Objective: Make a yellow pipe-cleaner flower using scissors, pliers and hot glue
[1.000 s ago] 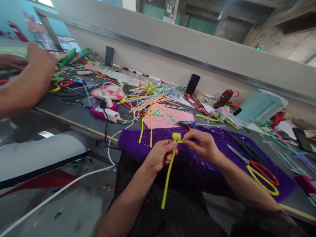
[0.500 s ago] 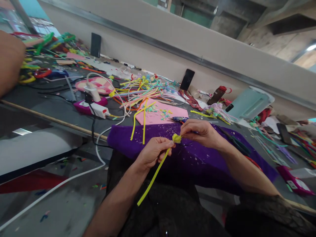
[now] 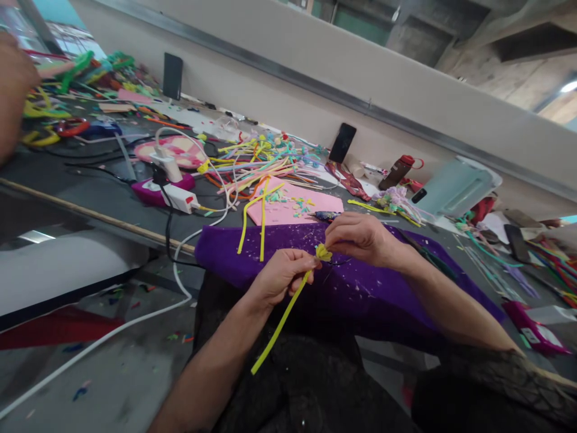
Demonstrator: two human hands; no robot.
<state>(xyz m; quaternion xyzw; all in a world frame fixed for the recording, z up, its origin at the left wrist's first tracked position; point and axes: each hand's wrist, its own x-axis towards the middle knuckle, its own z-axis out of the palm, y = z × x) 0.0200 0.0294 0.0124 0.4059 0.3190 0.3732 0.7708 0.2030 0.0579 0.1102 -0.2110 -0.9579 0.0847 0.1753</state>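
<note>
My left hand is closed, pinching a yellow pipe-cleaner flower just below its head. The flower's long yellow stem slants down toward my lap. At the upper edge of the bloom, the fingers of my right hand are pressed together on it; what exactly lies between the fingertips is partly hidden. A small bluish speck shows at the bloom's top. Beneath both hands a purple cloth spreads over the table edge and my lap, dotted with pale scraps. A glue gun lies just beyond my right hand.
Bent yellow pipe cleaners rest across a pink sheet with small foam-like bits. Behind lies a heap of coloured stems. A white cable hangs off a power strip. Another person's arm is at far left.
My right hand has shifted slightly left and up against the flower head. My left hand keeps its hold. The other person's arm at far left has drawn back toward the frame's edge.
</note>
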